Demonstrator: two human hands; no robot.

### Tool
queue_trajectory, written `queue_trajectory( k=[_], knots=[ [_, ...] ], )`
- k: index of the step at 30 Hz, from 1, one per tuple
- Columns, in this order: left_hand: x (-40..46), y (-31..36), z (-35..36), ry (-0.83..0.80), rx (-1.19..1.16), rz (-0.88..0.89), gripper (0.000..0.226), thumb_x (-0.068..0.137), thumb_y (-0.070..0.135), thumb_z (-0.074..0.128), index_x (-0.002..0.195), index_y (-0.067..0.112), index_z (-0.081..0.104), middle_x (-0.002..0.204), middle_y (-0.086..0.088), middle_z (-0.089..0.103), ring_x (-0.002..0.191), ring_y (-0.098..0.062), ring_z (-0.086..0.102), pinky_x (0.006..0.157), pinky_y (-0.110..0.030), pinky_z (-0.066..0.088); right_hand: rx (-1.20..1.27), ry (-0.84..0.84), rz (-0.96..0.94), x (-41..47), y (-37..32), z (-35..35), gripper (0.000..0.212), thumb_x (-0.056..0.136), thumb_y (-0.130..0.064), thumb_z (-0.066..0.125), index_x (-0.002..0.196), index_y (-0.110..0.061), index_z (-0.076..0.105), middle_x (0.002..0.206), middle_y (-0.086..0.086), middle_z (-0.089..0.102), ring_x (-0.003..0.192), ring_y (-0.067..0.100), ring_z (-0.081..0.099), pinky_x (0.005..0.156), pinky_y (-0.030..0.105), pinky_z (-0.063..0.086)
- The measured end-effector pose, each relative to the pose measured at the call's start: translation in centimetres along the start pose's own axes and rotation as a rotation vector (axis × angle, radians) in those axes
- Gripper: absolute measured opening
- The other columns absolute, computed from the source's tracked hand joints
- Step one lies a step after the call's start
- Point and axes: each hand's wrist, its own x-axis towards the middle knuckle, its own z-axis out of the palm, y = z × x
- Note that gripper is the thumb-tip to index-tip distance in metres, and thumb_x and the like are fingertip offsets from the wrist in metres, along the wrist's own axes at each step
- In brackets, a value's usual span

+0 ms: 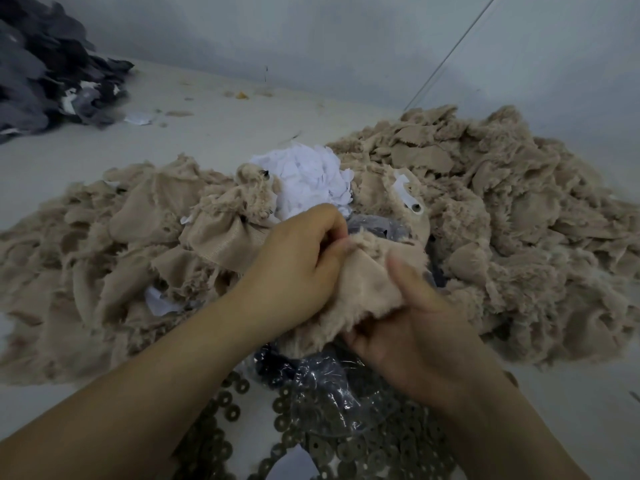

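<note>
Worktop [214, 133] carries a wide heap of tan fur scraps [502, 202], white paper bits [311, 174] and ring washers [346, 450]. Above the washers, one fur piece [367, 285] is held: left hand [298, 268] pinches its top edge, right hand [426, 341] has its grip clamped lower down.

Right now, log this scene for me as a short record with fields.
work in hand: beige plush piece, held in both hands
left hand: pinches its upper edge
right hand: grips its lower part, thumb on top
sides: left plush heap; right plush heap
behind the hands: white paper scraps
below the hands: clear plastic bag of small dark parts; ring-shaped discs
far left: dark fabric pile
</note>
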Motion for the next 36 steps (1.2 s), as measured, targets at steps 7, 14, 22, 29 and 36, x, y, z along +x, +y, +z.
queue_trajectory(
  k=[7, 14, 22, 29, 36],
  knots=[
    [-0.7, 0.2, 0.5, -0.049, -0.478, -0.285, 0.021, 0.096, 0.022, 0.062, 0.08, 0.008, 0.059, 0.055, -0.005, 0.054, 0.042, -0.018, 0.048, 0.042, -0.033, 0.042, -0.036, 0.051, -0.08, 0.2, 0.5, 0.4, 0.046, 0.092, -0.028, 0.055, 0.128, 0.0, 0.06, 0.123, 0.023, 0.067, 0.116, 0.035, 0.064, 0.097, 0.048, 0.051],
    [-1.4, -0.3, 0.4, -0.073, -0.55, -0.332, 0.025, 0.096, 0.013, 0.06, 0.071, 0.009, 0.059, 0.059, -0.003, 0.051, 0.051, -0.019, 0.044, 0.049, -0.03, 0.039, -0.017, 0.102, -0.125, 0.6, 0.9, 0.1, 0.042, 0.088, -0.026, 0.06, 0.12, 0.0, 0.067, 0.118, 0.023, 0.069, 0.113, 0.036, 0.066, 0.105, 0.052, 0.045],
    [-1.2, -0.2, 1.0, -0.062, -0.617, -0.372, 0.034, 0.099, 0.02, 0.056, 0.068, 0.005, 0.053, 0.06, -0.002, 0.042, 0.057, -0.015, 0.036, 0.055, -0.025, 0.037, -0.05, 0.203, -0.125, 0.6, 0.7, -0.2, 0.046, 0.088, -0.032, 0.059, 0.121, -0.001, 0.066, 0.118, 0.025, 0.068, 0.112, 0.04, 0.065, 0.104, 0.056, 0.045],
    [-1.7, -0.4, 1.4, -0.177, -0.619, -0.323, 0.017, 0.086, 0.021, 0.07, 0.073, 0.013, 0.066, 0.063, 0.003, 0.061, 0.057, -0.007, 0.05, 0.053, -0.016, 0.042, -0.109, 0.303, -0.101, 0.6, 0.6, -0.3, 0.042, 0.101, -0.035, 0.048, 0.123, -0.001, 0.062, 0.114, 0.024, 0.07, 0.105, 0.036, 0.069, 0.09, 0.05, 0.056],
    [-2.0, -0.5, 2.2, -0.08, -0.613, -0.354, 0.031, 0.099, 0.011, 0.054, 0.069, 0.018, 0.054, 0.055, 0.013, 0.047, 0.051, -0.002, 0.04, 0.048, -0.013, 0.037, -0.211, 0.282, -0.158, 0.5, 0.7, -1.0, 0.039, 0.101, -0.037, 0.048, 0.11, -0.006, 0.07, 0.101, 0.019, 0.075, 0.091, 0.033, 0.074, 0.068, 0.041, 0.062]
  ],
)
